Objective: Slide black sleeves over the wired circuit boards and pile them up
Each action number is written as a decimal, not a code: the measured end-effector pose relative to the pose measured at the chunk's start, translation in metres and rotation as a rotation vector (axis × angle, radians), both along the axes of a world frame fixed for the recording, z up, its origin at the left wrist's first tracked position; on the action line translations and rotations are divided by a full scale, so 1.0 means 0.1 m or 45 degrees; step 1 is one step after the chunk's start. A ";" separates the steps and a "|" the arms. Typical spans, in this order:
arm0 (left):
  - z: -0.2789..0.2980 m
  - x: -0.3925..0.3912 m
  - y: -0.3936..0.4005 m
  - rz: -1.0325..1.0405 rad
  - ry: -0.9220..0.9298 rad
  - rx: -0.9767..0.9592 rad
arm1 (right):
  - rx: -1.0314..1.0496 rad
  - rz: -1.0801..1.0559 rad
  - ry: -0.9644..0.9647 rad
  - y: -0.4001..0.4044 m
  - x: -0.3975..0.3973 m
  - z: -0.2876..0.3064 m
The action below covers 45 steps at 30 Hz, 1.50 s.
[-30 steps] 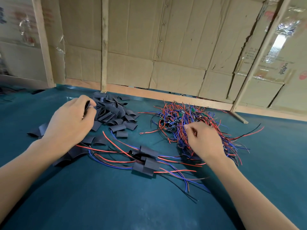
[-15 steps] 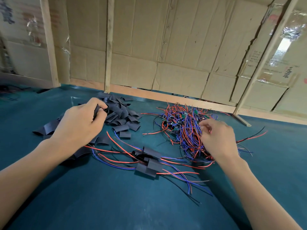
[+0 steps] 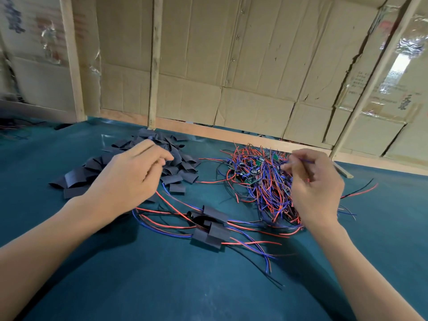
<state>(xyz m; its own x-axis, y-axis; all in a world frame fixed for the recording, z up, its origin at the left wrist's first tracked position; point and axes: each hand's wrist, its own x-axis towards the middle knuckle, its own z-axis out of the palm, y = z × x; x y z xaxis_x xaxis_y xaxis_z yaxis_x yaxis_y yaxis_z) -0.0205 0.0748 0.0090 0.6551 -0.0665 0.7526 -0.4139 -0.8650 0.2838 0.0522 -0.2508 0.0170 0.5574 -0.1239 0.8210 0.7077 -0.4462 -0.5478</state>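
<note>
A heap of flat black sleeves (image 3: 183, 169) lies at the back left of the teal table (image 3: 162, 286). My left hand (image 3: 129, 179) rests on this heap with its fingers curled and pinches a sleeve that is mostly hidden under the fingertips. To the right sits a tangle of red and blue wires with small green circuit boards (image 3: 259, 179). My right hand (image 3: 317, 188) is over the tangle's right side and pinches a thin blue wire (image 3: 305, 161) between thumb and forefinger. Several sleeved boards (image 3: 212, 229) lie piled in front, between my arms, with their wires trailing out.
A cardboard wall (image 3: 243, 72) with wooden posts (image 3: 154, 66) closes the back of the table, with a wooden rail (image 3: 231, 133) along its foot. A few loose wires (image 3: 11, 130) lie at the far left edge.
My right hand has risen toward the back right of the tangle and now pinches a blue wire. My left hand has shifted right across the sleeve heap.
</note>
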 end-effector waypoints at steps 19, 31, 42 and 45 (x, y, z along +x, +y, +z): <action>-0.04 -0.24 -0.74 -0.394 0.002 -0.146 | 0.785 1.357 0.392 0.37 -0.52 0.46; 0.09 -0.25 -0.72 -0.991 0.634 -1.220 | 0.129 1.071 0.896 0.54 -0.36 -0.03; 0.04 -0.27 -0.74 -1.120 1.082 -1.284 | 0.470 1.148 0.820 0.75 -0.57 0.03; 0.03 -0.25 -0.75 -1.214 1.162 -1.509 | 0.692 1.133 0.856 0.71 -0.52 0.12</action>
<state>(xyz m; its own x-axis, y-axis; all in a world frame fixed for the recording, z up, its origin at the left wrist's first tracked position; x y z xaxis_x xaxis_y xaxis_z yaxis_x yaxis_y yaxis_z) -0.0455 -0.0002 0.0125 0.9156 -0.3812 0.1278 0.0290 0.3796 0.9247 0.0002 -0.1802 0.0290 0.9124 0.2784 0.3000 0.1549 0.4437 -0.8827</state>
